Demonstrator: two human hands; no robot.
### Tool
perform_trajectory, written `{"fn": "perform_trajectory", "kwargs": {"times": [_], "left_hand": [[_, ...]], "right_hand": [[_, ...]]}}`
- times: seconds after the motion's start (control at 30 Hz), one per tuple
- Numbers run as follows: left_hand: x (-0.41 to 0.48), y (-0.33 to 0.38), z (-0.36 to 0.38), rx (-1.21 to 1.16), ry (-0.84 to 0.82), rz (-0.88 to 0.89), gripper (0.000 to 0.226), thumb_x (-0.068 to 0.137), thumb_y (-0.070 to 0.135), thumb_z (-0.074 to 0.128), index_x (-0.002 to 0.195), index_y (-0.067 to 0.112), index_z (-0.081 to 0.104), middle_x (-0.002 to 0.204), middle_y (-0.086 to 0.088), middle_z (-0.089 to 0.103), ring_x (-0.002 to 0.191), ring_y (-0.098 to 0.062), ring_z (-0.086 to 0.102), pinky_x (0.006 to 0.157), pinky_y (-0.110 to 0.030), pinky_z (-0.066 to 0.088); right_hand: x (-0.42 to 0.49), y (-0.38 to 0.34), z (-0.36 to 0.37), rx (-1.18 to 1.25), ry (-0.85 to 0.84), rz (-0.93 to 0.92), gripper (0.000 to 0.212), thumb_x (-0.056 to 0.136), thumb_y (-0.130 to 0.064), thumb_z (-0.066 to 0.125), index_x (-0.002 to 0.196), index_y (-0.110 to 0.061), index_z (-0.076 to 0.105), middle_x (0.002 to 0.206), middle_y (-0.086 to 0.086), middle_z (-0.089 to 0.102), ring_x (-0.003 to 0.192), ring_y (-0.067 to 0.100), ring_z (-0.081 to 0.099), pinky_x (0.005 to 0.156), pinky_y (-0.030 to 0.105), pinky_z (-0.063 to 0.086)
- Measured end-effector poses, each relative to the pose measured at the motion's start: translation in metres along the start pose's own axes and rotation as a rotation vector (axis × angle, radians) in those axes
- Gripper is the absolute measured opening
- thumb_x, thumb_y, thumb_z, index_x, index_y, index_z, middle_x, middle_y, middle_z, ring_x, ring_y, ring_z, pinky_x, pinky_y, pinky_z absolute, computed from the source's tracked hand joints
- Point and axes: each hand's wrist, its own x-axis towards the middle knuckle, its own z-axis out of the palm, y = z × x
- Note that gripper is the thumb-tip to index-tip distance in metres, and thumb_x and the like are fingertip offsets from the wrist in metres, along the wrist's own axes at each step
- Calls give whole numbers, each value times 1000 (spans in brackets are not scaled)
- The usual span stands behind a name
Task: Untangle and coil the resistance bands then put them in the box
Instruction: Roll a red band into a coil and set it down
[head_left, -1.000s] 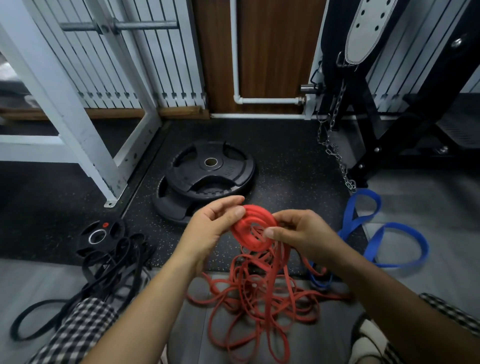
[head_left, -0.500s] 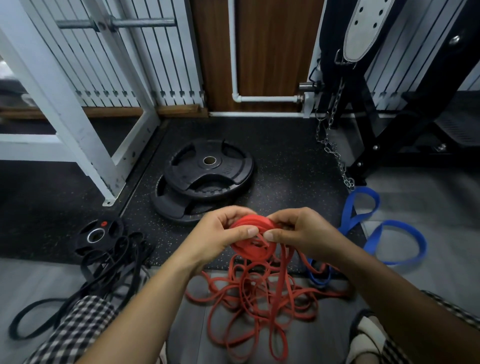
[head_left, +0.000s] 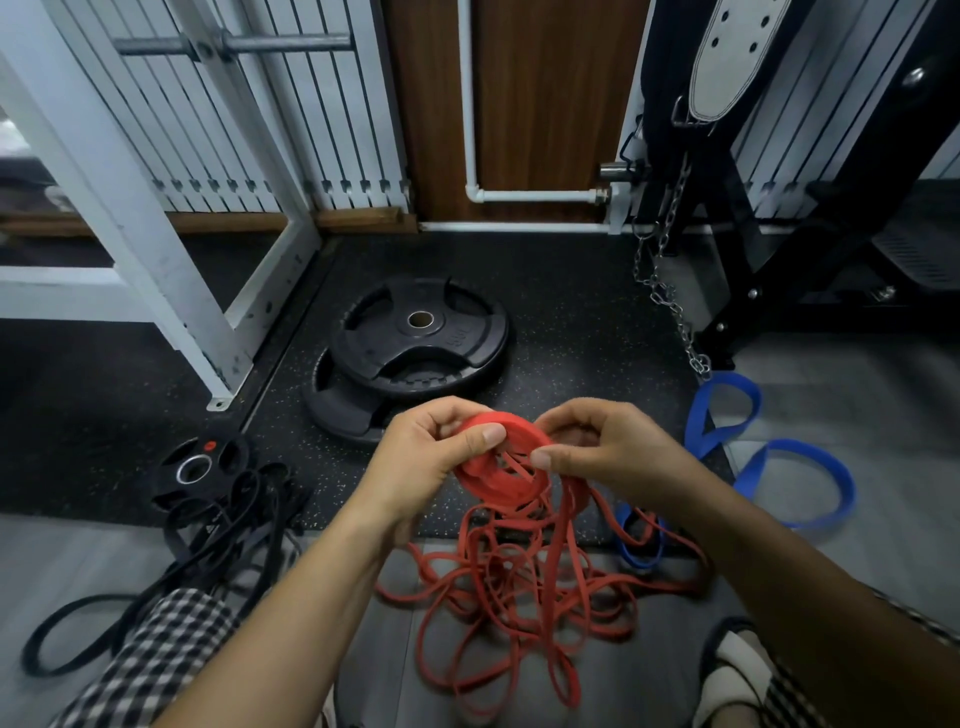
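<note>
A flat coil of red resistance band (head_left: 506, 470) is held above the floor between both hands. My left hand (head_left: 431, 460) pinches its left rim with thumb on top. My right hand (head_left: 602, 452) pinches the right rim. Loose red band (head_left: 511, 597) trails from the coil into a tangled heap on the floor below. A blue band (head_left: 779, 467) lies in loops on the right, partly under my right forearm. Black bands (head_left: 208, 545) lie tangled at the left. No box is in view.
Two stacked black weight plates (head_left: 415, 343) lie on the speckled mat beyond my hands, and a small plate (head_left: 200, 467) sits at the left. A white rack leg (head_left: 156, 260) stands left; a chain (head_left: 670, 296) hangs from a black machine on the right.
My left thumb slid over the coil's top rim and the hands closed in. The coil tilted flatter and turned a little, taking up more red band.
</note>
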Motion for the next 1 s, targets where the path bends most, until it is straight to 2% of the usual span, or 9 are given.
{"fn": "perform_trajectory", "kwargs": {"times": [0.13, 0.17, 0.3, 0.43, 0.6, 0.7, 0.77, 0.87, 1.0], "left_hand": [[1, 0, -3, -31, 25, -17, 10, 71, 11, 66, 81, 8, 66, 62, 1, 69, 55, -5, 60, 55, -16, 49], [1, -1, -3, -33, 31, -24, 12, 70, 13, 66, 81, 8, 66, 63, 1, 69, 55, -5, 60, 55, -16, 49], [3, -1, -4, -128, 56, -49, 21, 65, 20, 66, 84, 10, 67, 70, -5, 69, 61, -10, 61, 59, -19, 50], [5, 0, -4, -293, 75, -54, 20, 68, 18, 62, 86, 9, 65, 69, -3, 70, 63, -10, 64, 60, -20, 53], [7, 1, -2, -511, 168, -54, 18, 68, 17, 58, 85, 9, 61, 68, -2, 71, 66, -9, 68, 65, -19, 56], [7, -3, -1, -655, 206, -100, 21, 69, 16, 59, 88, 9, 60, 70, -3, 71, 67, -9, 69, 66, -23, 56], [5, -8, 3, -735, 223, -121, 22, 69, 15, 59, 89, 7, 59, 72, -4, 71, 68, -11, 70, 68, -25, 57], [3, -11, 8, -778, 256, -105, 23, 68, 15, 60, 89, 6, 60, 73, -5, 71, 70, -13, 70, 68, -26, 58], [3, -11, 9, -760, 300, -85, 20, 68, 14, 61, 87, 8, 61, 76, -6, 72, 72, -13, 71, 67, -25, 59]], "right_hand": [[0, 0, -2, -151, -23, -18, 16, 78, -11, 72, 82, -25, 65, 80, 2, 71, 73, 11, 68, 72, 25, 56], [-1, 0, -4, -118, -32, -17, 15, 78, -10, 71, 83, -24, 66, 80, 2, 71, 72, 9, 68, 71, 21, 55], [-2, -1, -6, 78, -45, -22, 15, 81, -8, 66, 87, -21, 69, 87, 5, 73, 79, 12, 68, 76, 22, 55], [-3, 3, 1, 141, -6, -11, 12, 85, -16, 62, 95, -15, 69, 92, 8, 71, 84, 13, 67, 74, 16, 53], [-4, 9, 17, 314, -40, 3, 16, 80, -19, 68, 96, -16, 68, 88, 0, 72, 85, 12, 67, 79, 24, 55], [-6, 10, 26, 418, 28, 10, 18, 84, -8, 62, 101, -11, 66, 89, -2, 73, 84, 6, 68, 72, 15, 52], [-6, 10, 28, 470, 57, 15, 21, 84, -8, 60, 105, -8, 65, 94, 1, 73, 87, 6, 68, 73, 13, 52], [-8, 10, 31, 496, 70, 19, 21, 84, -10, 60, 105, -10, 65, 95, 2, 73, 90, 9, 68, 79, 17, 54], [-8, 11, 33, 487, 104, 22, 22, 80, -13, 65, 101, -9, 65, 92, 3, 74, 86, 13, 70, 74, 19, 55]]}}
